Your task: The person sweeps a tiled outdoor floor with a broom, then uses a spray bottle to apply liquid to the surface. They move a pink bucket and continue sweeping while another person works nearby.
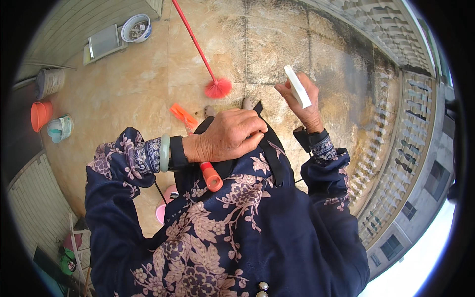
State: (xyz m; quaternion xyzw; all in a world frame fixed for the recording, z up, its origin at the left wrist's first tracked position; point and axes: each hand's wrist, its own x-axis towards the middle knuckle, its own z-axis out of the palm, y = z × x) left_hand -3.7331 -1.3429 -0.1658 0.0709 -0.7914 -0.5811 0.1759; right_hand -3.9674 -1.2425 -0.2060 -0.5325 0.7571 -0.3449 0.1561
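My right hand (306,98) is raised over the floor, gripping a slim white rectangular object (298,87) between thumb and fingers. My left hand (235,133) is curled above my lap, beside a black strap (272,159). Whether its fingers pinch anything is hidden by the hand itself. Under the left wrist passes an orange-handled tool (210,176) with a flat orange head (183,116) beyond the forearm. A pale green bangle (164,153) and a black band (179,152) circle that wrist.
A red long-handled brush (218,88) lies ahead on the stained tile floor (141,81). Along the left wall stand a white basin (136,28), a grey bucket (50,83) and an orange bucket (41,116). A pink container (161,211) is beside me. A balustrade (404,122) runs along the right.
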